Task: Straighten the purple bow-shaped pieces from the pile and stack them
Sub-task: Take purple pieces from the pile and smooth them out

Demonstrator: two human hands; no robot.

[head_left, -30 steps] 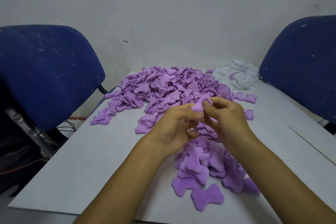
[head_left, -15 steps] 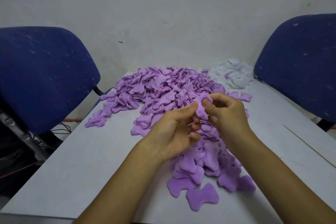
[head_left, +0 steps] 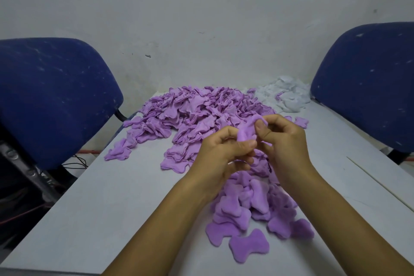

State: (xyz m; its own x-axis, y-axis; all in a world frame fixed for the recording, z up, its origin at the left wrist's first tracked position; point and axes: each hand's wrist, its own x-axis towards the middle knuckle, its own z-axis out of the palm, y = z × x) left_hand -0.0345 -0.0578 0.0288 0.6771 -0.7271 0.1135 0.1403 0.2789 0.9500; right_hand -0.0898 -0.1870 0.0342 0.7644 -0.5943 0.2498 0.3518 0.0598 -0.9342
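Step in hand: flattening one soft purple bow-shaped fabric piece.

- Left hand and right hand close together, both pinching same piece, still curled between fingertips.
- Recommended: pull lobes apart with thumbs, smooth crease out, avoid twisting narrow waist, then lay flat.
- Piece raised between both hands.
- Large unsorted purple pile beyond hands.
- Loose heap of flattened purple pieces below hands, nearer body, on grey table.

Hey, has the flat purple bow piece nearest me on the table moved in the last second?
No. The nearest bow piece sits where it was, judged against the near edge of the table.
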